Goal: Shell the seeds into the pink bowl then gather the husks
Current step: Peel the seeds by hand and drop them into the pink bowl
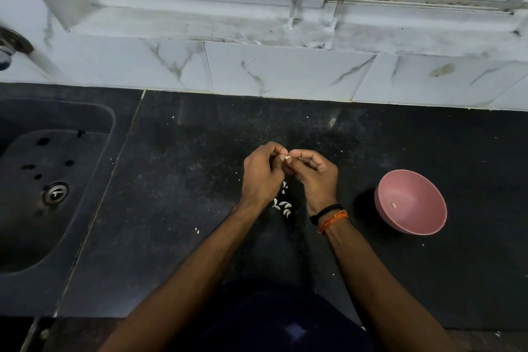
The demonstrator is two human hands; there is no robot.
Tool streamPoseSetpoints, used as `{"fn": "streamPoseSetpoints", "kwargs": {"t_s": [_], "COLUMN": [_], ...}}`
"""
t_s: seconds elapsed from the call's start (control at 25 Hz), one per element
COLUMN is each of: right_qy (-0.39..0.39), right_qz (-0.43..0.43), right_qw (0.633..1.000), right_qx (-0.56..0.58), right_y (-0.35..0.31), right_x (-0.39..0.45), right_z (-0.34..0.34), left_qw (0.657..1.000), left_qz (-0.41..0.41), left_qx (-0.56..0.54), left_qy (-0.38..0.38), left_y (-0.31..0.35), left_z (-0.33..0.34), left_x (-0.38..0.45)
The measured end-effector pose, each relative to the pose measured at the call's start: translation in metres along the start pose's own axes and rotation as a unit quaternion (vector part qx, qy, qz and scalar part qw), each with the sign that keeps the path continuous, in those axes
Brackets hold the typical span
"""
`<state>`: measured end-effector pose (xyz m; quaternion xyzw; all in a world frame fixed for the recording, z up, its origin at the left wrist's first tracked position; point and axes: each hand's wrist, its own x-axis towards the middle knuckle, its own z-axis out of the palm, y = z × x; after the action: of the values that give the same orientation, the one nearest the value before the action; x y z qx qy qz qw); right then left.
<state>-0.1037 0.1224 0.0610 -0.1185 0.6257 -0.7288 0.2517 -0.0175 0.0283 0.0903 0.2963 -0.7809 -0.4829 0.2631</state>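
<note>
Seed (287, 157) sits pinched between both hands, raised above the black table (177, 208), left of the pink bowl (410, 202). It is tiny, pale and likely very light, with a thin brittle shell; probably slippery once cracked, so best held by the edges at the fingertips and split along the seam, not squeezed flat. Easy to drop or flick away.

Left hand (261, 177): fingers curled in tight, thumb and forefinger pinching one end of the seed. Right hand (313, 177): same, fingers curled, thumb and fingertip gripping the other end. The two hands meet at the seed, nearly touching. Right wrist has a black band and an orange thread (333, 218).

Husks (283, 204): small white pile on the table directly under and between the wrists, a few stray bits scattered further out. Husks look papery, weightless; they would scatter with a careless sweep.

Pink bowl stands upright on the table right of the right hand, apart from it, with one kernel (393, 204) visible inside. Judging by that, shelling looks early; gathering not yet started.

Sink (54, 180) at far left, tiled wall and window sill behind.
</note>
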Motion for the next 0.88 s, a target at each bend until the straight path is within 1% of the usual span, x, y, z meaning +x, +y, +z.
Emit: {"fn": "streamPoseSetpoints", "kwargs": {"t_s": [0.12,0.2,0.36,0.48,0.64,0.76,0.88], "right_qy": [0.001,0.003,0.009,0.001,-0.019,-0.026,-0.018], "right_qz": [-0.032,-0.055,-0.047,-0.021,0.016,0.018,0.016], "right_qw": [0.999,0.997,0.995,0.998,1.0,0.999,0.999], "right_qx": [-0.035,-0.059,-0.083,-0.067,-0.007,0.012,0.025], "right_y": [-0.002,-0.002,-0.001,-0.004,-0.01,-0.012,-0.015], "right_x": [-0.002,-0.003,-0.002,-0.002,-0.002,-0.003,-0.003], "right_z": [0.0,0.0,-0.002,-0.004,-0.005,-0.004,-0.002], "left_qw": [1.0,1.0,1.0,0.999,0.997,0.991,0.987], "left_qz": [0.012,0.0,-0.022,-0.023,-0.074,-0.115,-0.13], "left_qx": [0.002,0.0,0.008,0.012,-0.022,-0.068,-0.097], "left_qy": [-0.003,-0.008,-0.02,-0.03,-0.019,-0.012,-0.016], "left_y": [0.003,0.005,0.007,0.008,0.009,0.005,0.003], "left_z": [-0.001,-0.002,-0.004,-0.003,-0.005,-0.005,-0.004], "left_x": [0.001,0.003,0.006,0.006,0.008,0.009,0.011]}}
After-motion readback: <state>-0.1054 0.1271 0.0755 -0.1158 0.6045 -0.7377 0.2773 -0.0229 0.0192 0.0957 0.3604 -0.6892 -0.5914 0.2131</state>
